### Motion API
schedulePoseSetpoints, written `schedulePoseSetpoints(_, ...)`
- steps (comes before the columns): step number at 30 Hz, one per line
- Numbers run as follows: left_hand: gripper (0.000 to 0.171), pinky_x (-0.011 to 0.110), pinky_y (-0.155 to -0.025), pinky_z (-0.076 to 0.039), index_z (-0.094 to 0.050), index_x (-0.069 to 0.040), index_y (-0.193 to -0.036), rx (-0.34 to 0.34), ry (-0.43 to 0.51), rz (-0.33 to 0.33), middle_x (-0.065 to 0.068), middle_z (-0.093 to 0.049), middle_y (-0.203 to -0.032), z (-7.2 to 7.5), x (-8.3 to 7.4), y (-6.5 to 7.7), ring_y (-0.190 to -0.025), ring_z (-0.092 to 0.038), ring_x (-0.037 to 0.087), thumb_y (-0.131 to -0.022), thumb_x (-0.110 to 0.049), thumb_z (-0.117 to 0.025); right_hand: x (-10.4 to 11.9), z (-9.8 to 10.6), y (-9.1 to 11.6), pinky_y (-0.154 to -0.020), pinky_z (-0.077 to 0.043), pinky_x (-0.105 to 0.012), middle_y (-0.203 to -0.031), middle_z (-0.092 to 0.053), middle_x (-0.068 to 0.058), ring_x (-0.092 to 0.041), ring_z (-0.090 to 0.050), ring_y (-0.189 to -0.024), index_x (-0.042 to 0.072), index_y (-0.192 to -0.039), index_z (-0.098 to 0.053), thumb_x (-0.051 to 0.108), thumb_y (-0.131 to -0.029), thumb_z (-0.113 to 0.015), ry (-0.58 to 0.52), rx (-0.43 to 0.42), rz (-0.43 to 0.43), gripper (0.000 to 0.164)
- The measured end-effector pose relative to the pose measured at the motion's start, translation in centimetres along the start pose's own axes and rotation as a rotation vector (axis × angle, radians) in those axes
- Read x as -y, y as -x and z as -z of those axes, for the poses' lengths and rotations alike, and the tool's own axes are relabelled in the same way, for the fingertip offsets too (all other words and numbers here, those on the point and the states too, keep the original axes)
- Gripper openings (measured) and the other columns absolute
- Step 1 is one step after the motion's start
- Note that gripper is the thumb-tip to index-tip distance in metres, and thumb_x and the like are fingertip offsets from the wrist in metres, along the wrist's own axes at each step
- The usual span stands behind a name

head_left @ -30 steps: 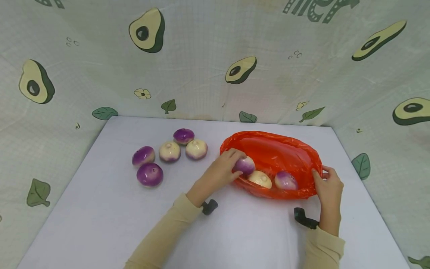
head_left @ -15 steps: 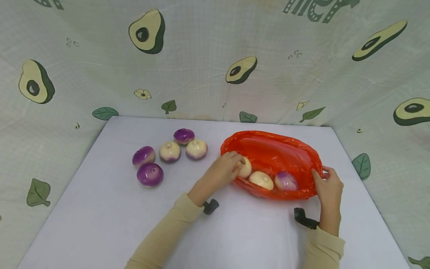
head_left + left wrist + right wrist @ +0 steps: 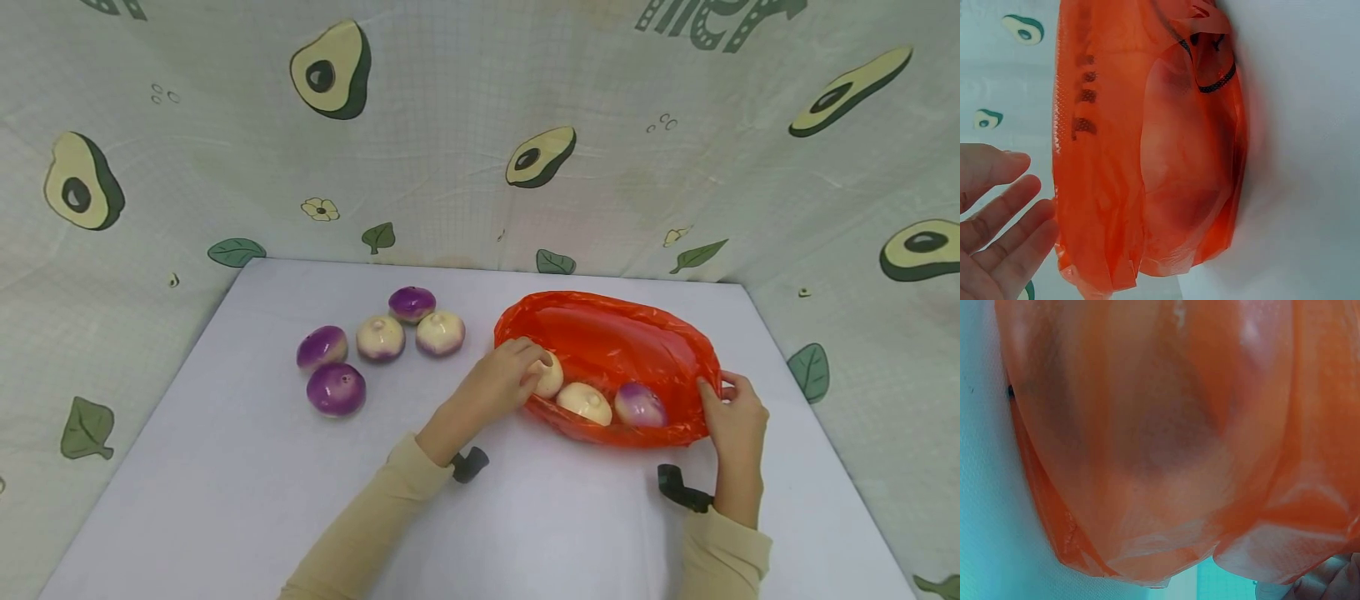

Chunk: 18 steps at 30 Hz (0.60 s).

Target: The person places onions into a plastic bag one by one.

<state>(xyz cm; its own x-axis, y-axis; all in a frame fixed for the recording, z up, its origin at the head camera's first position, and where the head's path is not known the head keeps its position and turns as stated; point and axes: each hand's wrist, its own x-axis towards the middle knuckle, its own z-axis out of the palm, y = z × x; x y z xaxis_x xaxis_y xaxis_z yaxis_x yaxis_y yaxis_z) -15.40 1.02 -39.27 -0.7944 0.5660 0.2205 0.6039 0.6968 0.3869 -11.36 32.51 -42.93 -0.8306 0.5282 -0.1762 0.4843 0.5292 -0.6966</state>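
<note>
The red plastic bag (image 3: 600,325) stands wide-mouthed on the right of the table, several handspans from the loose onions. Inside show a cream onion (image 3: 550,377) by the left rim, another cream onion (image 3: 585,403) beside it, and a purple-and-white onion (image 3: 640,405). My left hand (image 3: 497,379) is at the bag's left rim, fingertips over the nearest onion. In the left wrist view its fingers (image 3: 1013,244) look loose and extended by the bag's edge. My right hand (image 3: 737,421) pinches the right rim between thumb and fingers; in the right wrist view the bag mostly hides it.
On the table's left lie a purple onion (image 3: 336,389), another purple onion (image 3: 322,347) behind it, two cream ones and a further purple one. White table (image 3: 225,467) shows along the front. A cloth printed with avocados (image 3: 450,108) hangs behind.
The onion at my left hand has turned from its purple side to its cream side and settled in the bag by the left rim. My right hand keeps its place on the rim.
</note>
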Motion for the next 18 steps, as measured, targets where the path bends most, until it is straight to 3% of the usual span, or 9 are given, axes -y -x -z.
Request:
schedulePoseSetpoints(6, 0.024, 0.024, -0.090, -0.050, -0.062, -0.014, -0.110, -0.074, 0.025, -0.053, 0.001, -0.062, -0.107, 0.2, 0.1, 0.6, -0.101, -0.058, 0.014, -0.087, -0.017, -0.065, 0.0, 0.0, 0.1, -0.089, -0.047, -0.049, -0.132, -0.042, -0.028, -0.039, -0.051, -0.110, 0.005, -0.145, -0.026, 0.044, -0.095, -0.042, 0.000, -0.005, 0.001, 0.066)
schedulePoseSetpoints(18, 0.023, 0.023, -0.091, -0.050, -0.064, -0.013, -0.109, -0.179, 0.083, -0.068, 0.000, -0.064, -0.108, 1.3, -0.2, 2.0, -0.105, -0.059, 0.013, -0.090, -0.025, -0.061, 0.0, 0.0, 0.0, -0.089, -0.047, -0.050, -0.132, -0.042, -0.028, -0.040, -0.051, -0.110, 0.005, -0.145, -0.026, 0.044, -0.095, -0.041, -0.001, 0.002, 0.001, 0.066)
